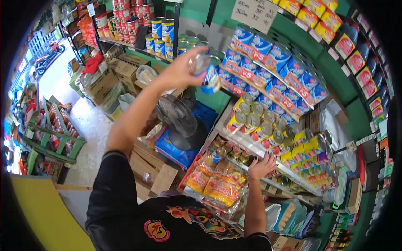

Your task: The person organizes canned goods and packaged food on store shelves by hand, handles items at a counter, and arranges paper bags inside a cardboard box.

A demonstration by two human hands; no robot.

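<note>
My left hand (184,69) is raised at the upper middle, its fingers wrapped around a can (211,79) with a blue and white label and a silver end. Just right of it stand stacked blue cans (259,46) in banded packs with red "P5" strips. My right hand (262,166) is empty, fingers apart, touching the front edge of a white shelf (245,146). Yellow-labelled cans (261,134) stand in rows on that shelf, beyond my right fingers. Below, near my right wrist, lie plastic packs of yellow and orange food (220,184) in a red crate.
A black electric fan (178,121) stands below my left forearm, with cardboard boxes (113,83) behind it. Red cans and blue-yellow cans (161,35) fill the back shelf. A green rack (54,134) is at the left. A handwritten price sign (253,14) hangs above.
</note>
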